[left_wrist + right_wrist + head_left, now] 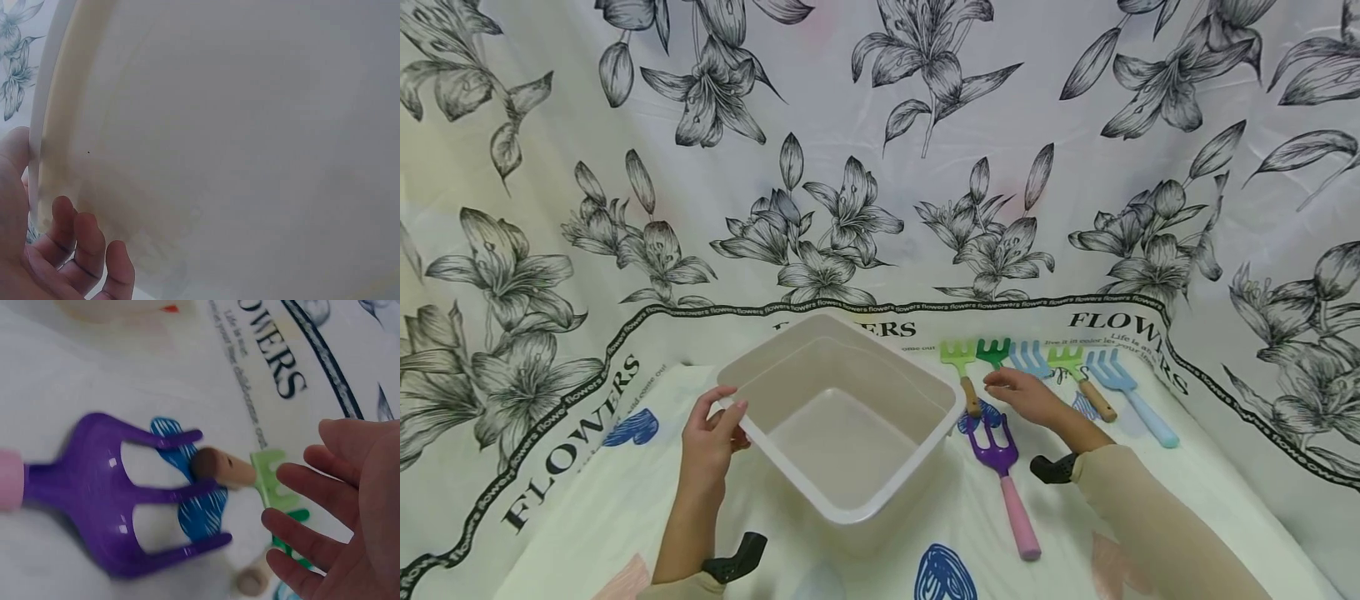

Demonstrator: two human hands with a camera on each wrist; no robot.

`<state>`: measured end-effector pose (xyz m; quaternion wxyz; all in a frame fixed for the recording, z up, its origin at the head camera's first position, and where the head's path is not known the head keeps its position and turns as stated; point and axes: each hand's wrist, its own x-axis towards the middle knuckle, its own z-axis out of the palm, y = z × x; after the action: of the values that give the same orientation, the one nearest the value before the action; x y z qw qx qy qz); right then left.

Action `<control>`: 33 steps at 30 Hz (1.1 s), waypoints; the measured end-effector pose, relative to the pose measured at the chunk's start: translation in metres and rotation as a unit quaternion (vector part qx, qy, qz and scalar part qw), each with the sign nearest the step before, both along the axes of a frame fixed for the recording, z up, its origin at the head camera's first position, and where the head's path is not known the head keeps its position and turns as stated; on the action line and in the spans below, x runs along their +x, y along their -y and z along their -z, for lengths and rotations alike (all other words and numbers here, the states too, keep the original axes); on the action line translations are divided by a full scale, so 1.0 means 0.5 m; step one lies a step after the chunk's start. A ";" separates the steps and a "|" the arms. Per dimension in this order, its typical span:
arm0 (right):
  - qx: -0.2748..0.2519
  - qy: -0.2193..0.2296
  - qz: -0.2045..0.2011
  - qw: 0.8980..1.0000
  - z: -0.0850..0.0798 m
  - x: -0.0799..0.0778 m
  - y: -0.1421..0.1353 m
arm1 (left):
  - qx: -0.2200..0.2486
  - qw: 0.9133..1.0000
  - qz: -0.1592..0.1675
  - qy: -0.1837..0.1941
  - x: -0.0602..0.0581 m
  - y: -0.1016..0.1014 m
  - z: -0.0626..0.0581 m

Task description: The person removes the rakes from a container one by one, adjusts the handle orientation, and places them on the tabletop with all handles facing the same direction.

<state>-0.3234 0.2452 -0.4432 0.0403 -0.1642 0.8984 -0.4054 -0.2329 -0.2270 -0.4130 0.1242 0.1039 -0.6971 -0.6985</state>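
My left hand (711, 433) holds the left rim of a beige plastic basin (850, 487), thumb at the rim. In the left wrist view, its other fingers curl by the basin's outer wall (237, 137). The basin appears tilted, and its inside holds nothing. To its right, my right hand (1028, 398) hovers over the garden hand forks, fingers spread and relaxed, gripping nothing. Nearest it are a light green fork (958, 357) with a wooden handle, a dark green fork (993, 352) whose handle is hidden by the hand, and a purple fork (996, 457) with a pink handle.
A pale blue fork (1030, 360), a second light green fork (1066, 362) with a wooden handle, and a larger pale blue fork (1138, 400) lie at the back right. They rest on a white patterned cloth (790, 558). A flower-printed curtain (820, 208) encloses the back and sides.
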 end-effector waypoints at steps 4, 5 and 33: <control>0.001 -0.001 -0.020 1.000 0.012 -0.012 0.031 | -0.002 1.000 0.001 -0.006 -0.002 -0.003 0.003; 0.002 -0.001 -0.026 1.000 0.016 -0.014 0.036 | -0.004 1.000 0.002 -0.007 -0.002 -0.004 0.003; 0.049 0.005 -0.012 0.999 0.015 -0.026 0.037 | -0.021 1.000 0.000 0.000 0.002 -0.002 0.001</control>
<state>-0.3362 0.2266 -0.4509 0.0580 -0.1707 0.9147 -0.3617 -0.2321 -0.2259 -0.4135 0.1268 0.1015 -0.7118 -0.6834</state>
